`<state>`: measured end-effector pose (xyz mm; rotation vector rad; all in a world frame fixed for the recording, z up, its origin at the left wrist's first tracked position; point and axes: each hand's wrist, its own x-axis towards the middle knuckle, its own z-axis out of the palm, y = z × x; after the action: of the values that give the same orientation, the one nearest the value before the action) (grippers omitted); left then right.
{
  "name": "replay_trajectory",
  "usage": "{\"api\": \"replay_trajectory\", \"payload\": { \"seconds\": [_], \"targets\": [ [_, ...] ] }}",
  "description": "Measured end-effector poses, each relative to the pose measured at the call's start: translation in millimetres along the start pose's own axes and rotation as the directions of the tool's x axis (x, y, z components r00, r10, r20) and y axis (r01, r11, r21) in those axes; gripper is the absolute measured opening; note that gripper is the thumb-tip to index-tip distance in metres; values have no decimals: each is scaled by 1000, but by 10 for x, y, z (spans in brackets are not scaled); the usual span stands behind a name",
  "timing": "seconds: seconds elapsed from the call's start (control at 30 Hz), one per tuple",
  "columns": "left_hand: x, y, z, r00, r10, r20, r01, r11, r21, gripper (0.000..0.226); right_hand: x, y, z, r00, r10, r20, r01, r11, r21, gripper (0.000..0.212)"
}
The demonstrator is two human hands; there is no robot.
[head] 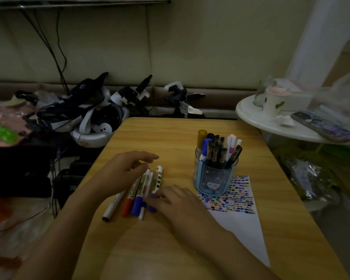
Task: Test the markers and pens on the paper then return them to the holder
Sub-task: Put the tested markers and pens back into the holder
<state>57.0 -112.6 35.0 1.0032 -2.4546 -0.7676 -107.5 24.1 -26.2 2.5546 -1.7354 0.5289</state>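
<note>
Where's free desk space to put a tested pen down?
Bare wood lies behind the holder up to the desk's far edge, and along the near edge in front of the loose pens. Crowded: between left hand and right hand, and where the holder sits on the paper.

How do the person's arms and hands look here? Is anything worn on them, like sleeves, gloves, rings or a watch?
Both arms are bare up to the frame's lower edge: no sleeves show. The left hand and the right hand wear no gloves, and no watch or bracelet shows on either wrist. No rings show on the fingers, though the picture is too dim to be sure.
</note>
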Motion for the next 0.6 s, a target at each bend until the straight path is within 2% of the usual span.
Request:
{"api": "replay_trajectory", "payload": {
  "seconds": [0.17,0.23,0.4,0.5,0.6],
  "targets": [
    [-3,21,11,1000,-2,6,2,1000,-4,35,17,43,-27,999,51,-3,-51,999,-17,39],
    [-1,25,14,1000,-8,7,8,1000,-11,35,11,62,13,998,51,-43,-53,997,-49,29],
    [29,67,35,1000,-5,16,5,1000,8,37,-9,108,53,991,34,-130,-42,997,-60,23],
    [35,143,56,999,8,31,-7,999,-33,37,-37,135,-12,970,61,-234,-63,998,-2,23],
    [46,249,93,998,43,40,-39,996,-85,39,-68,117,-180,918,197,-344,-138,972,188,17]
  ]
}}
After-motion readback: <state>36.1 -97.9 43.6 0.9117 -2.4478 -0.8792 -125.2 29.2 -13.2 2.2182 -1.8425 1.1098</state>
